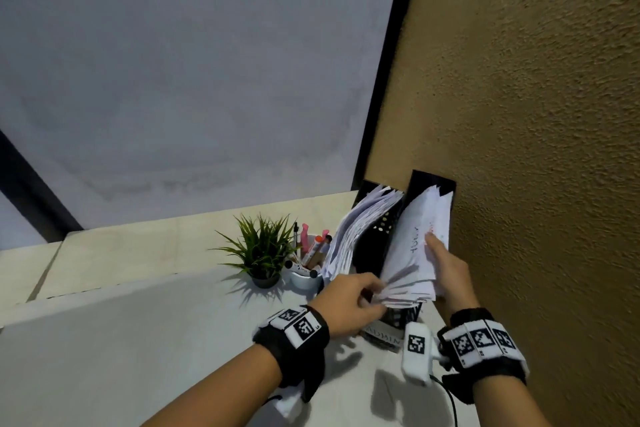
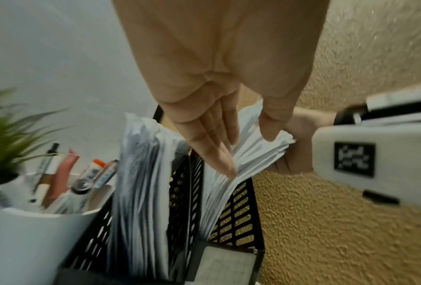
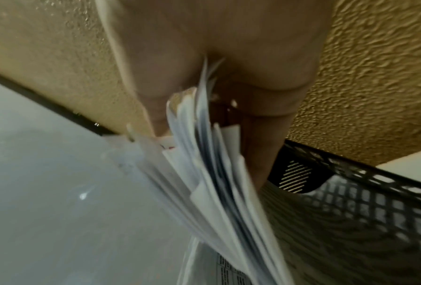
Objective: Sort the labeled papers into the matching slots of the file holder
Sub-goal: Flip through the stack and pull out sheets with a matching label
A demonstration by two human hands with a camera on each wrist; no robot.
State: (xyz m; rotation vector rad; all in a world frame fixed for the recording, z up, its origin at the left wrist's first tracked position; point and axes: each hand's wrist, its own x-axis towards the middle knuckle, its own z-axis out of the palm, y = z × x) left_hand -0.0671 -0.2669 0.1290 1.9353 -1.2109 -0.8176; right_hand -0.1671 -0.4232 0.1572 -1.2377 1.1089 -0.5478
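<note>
The black mesh file holder (image 1: 381, 229) (image 2: 238, 208) (image 3: 351, 192) stands on the table against the tan wall. Its left slot holds a thick stack of white sheets (image 1: 346, 239) (image 2: 141, 183). In the right slot is a fanned stack of papers (image 1: 415, 253) (image 2: 251, 154) (image 3: 212, 192); the front sheet bears handwriting. My right hand (image 1: 440, 253) (image 3: 209, 144) grips this stack from the right, thumb on the front sheet. My left hand (image 1: 374, 295) (image 2: 251, 152) pinches the near edges of the fanned sheets between fingers and thumb. A paper label (image 1: 382, 336) is on the holder's front.
A small potted plant (image 1: 263, 250) (image 2: 7, 135) and a white cup of pens and markers (image 1: 306, 274) (image 2: 46, 221) stand just left of the holder. The rough tan wall (image 1: 536, 149) runs close along the right. The white table (image 1: 173, 340) spreads to the left.
</note>
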